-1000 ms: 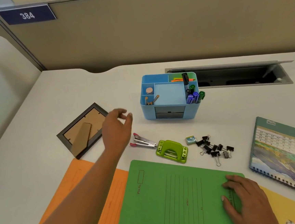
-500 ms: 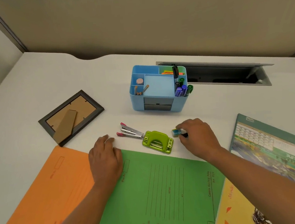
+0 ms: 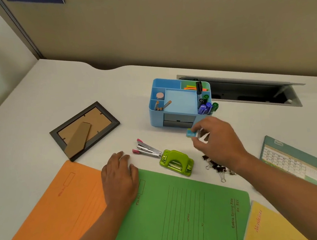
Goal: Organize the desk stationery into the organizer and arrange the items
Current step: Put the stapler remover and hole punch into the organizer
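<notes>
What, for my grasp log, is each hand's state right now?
Left hand: open, lying flat across the green folder's corner.
Right hand: pinching a small blue box near the organizer.

A frame (image 3: 84,129) lies face down near the desk's (image 3: 55,86) left edge. An open cable hatch (image 3: 247,93) sits along the back edge, below a partition (image 3: 165,33).

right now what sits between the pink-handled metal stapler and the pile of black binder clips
The lime green plastic hole punch, as the head view shows.
</notes>
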